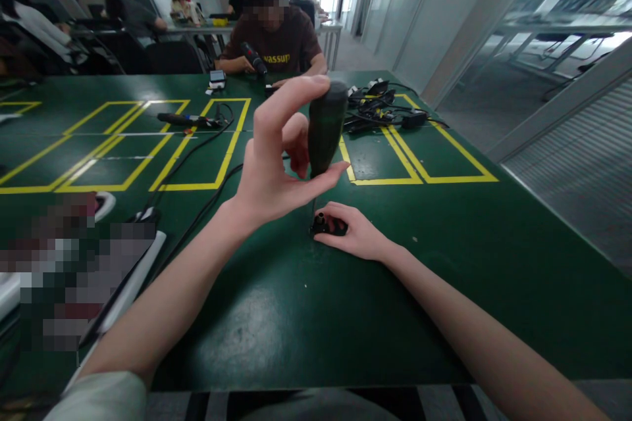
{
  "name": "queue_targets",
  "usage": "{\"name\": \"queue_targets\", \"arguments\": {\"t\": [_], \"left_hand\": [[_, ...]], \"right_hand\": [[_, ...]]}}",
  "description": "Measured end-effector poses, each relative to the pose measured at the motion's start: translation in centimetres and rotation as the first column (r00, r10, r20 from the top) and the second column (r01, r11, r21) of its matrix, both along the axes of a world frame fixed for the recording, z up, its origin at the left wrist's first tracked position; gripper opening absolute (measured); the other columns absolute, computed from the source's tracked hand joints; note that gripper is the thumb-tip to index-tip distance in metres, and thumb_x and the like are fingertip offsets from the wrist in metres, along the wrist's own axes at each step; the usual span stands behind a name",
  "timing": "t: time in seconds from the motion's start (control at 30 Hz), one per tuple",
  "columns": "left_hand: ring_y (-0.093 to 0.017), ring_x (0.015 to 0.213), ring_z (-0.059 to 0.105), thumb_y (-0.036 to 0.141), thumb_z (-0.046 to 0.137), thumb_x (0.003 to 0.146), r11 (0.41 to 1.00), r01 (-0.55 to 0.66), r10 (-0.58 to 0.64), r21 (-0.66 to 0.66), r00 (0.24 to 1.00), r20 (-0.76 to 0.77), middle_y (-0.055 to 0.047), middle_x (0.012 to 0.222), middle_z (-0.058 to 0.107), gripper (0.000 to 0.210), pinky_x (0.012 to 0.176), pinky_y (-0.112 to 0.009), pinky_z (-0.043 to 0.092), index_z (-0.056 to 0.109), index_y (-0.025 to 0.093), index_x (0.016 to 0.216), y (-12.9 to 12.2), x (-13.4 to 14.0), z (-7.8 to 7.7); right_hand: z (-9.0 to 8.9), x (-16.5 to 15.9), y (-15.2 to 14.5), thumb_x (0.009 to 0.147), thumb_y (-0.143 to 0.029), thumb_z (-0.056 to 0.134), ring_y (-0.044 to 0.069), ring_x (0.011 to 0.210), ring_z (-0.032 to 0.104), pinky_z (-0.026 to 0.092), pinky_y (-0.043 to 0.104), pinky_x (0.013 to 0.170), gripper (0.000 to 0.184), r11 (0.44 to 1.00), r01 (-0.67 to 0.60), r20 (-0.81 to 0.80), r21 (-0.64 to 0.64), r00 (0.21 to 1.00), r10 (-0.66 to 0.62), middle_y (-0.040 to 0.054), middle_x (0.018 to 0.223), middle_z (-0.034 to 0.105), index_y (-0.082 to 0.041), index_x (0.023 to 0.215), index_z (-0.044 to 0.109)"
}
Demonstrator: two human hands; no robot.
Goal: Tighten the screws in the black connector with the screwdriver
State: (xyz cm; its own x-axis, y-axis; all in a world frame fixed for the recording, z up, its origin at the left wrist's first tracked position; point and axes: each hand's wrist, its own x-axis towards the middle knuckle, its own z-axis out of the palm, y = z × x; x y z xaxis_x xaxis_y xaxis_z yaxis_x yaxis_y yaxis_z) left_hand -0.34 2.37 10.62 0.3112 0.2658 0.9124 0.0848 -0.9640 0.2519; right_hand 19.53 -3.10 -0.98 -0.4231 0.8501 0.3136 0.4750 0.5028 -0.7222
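Standing nearly upright, a dark, thick-handled, thin-shafted screwdriver [326, 125] is gripped by the left hand [271, 164], fingers [284, 100] curled; the right hand [359, 231] pinches a small black part [323, 226].

Yellow lettering [277, 59] on a brown T-shirt [302, 38] reads "wassup".

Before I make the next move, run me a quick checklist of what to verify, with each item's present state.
1. Left hand holding the screwdriver: ok.
2. Right hand gripping the small black part: ok.
3. Screwdriver tip properly seated in the part: cannot tell, too small and dark.
4. Cable pile apart from the right hand: ok, it lies farther across the table.
5. Co-worker's handheld tool well away: ok, across the table.
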Motion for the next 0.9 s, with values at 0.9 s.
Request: {"name": "queue_targets", "arguments": {"t": [0.9], "left_hand": [[-0.023,0.123,0.068,0.025,0.072,0.092,0.963,0.137,-0.165,-0.23,0.98,-0.108,-0.006,0.156,0.05,0.062,0.077,-0.025,0.067,0.045,0.033,0.147,-0.6,-1.0,2.1]], "right_hand": [[-0.1,0.0,-0.1,0.092,-0.033,0.074,0.015,0.071,0.056,0.047,0.028,0.068,0.024,0.999,-0.019,0.034,0.037,0.999,0.018,0.0018,0.088,0.06,-0.018,0.109,0.067]]}}
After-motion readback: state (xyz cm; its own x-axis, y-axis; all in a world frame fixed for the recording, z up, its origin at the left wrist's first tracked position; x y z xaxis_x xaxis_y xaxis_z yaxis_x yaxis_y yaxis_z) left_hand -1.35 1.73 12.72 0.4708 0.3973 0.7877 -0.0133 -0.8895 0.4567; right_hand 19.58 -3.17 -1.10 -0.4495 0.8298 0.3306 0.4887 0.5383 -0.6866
